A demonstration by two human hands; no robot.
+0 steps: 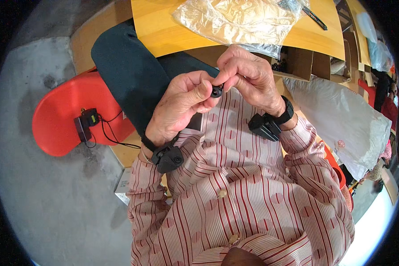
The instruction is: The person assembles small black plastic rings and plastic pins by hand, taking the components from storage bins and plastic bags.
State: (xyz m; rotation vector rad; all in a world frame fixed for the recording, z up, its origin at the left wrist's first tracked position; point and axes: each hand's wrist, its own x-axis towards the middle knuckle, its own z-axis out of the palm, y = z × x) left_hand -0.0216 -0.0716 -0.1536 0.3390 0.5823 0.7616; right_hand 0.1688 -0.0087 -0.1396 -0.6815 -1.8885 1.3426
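Observation:
A small black round part with a hole in it [216,92] sits between the fingertips of my left hand [181,97], which is closed in a pinch. Against its upper edge press the thumb and forefinger of my right hand [248,73], also pinched together. Whatever the right fingertips hold is too small and covered to name. Both hands are raised over my lap, just short of the yellow table edge. Each wrist wears a black strap with a black device on it.
Crumpled clear plastic [235,20] and a black pen-like tool [314,18] lie on the yellow table [159,26]. Cardboard boxes [317,64] stand beneath its right side. To the left is a red stool [62,115] bearing a small cabled device [88,122]. A large white sack [341,119] lies right.

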